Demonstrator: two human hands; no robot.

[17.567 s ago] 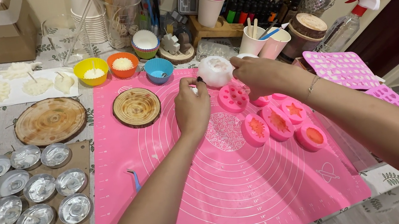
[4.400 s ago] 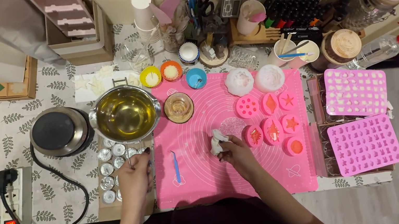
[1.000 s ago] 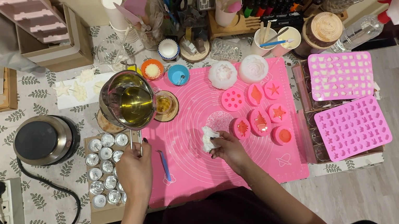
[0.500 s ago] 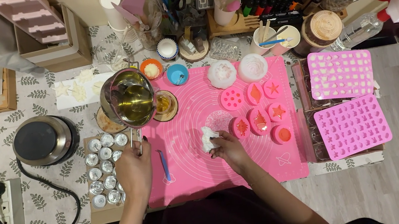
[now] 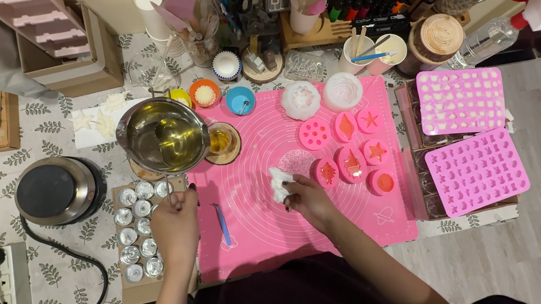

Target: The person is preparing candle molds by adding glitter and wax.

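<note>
The steel pot [image 5: 162,135] of yellow liquid hangs over the pink mat's [image 5: 268,234] left edge, our left hand [image 5: 175,225] closed round its handle, while our right hand [image 5: 307,198] pinches a crumpled white tissue [image 5: 278,181] mid-mat.

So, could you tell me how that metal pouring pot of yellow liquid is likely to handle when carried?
The pot looks well filled, so probably heavy and apt to slosh or spill if tilted. The left hand grips only its thin handle, so it may feel front-heavy. It sits beside a hot plate, so possibly hot.
</note>
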